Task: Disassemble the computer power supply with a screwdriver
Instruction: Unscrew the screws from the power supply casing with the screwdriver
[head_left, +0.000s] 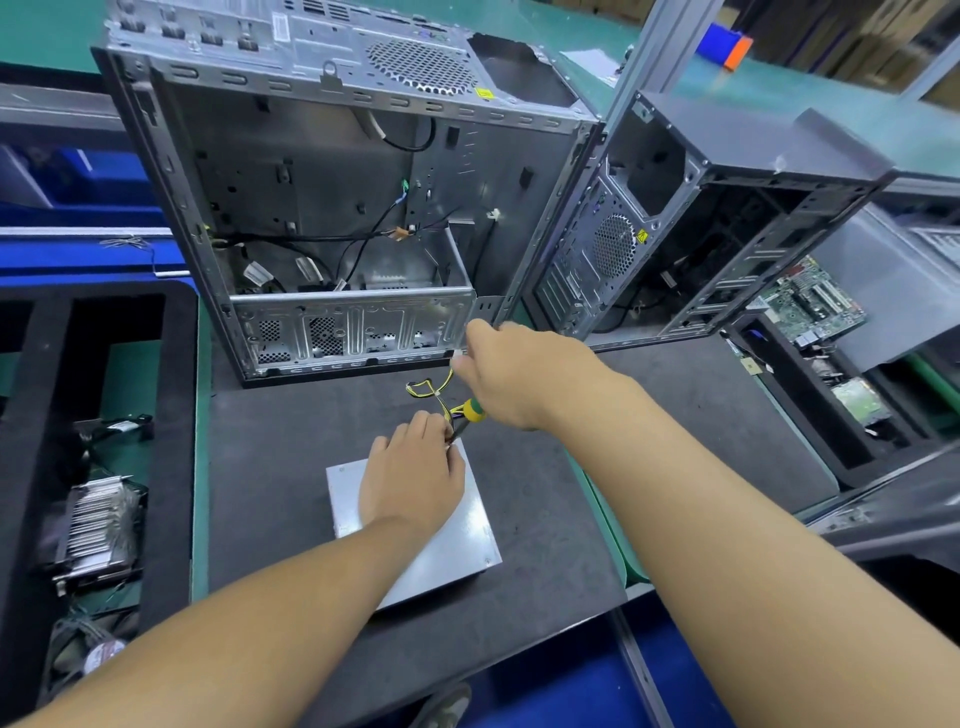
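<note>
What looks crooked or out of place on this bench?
Nothing serious: the power supply lies skewed on the mat under the left hand, and its yellow wires loop loose by the screwdriver in the right hand. No spill or damage shows.

Two cases are standing on the counter (649, 415) — silver case (332, 171), dark case (753, 140) — and one power supply (467, 535), one screwdriver (474, 410), one wire bundle (448, 410), one motherboard (810, 304) are showing.

silver power supply (467, 535), yellow-green screwdriver handle (474, 410), dark grey mat (291, 441)
</note>
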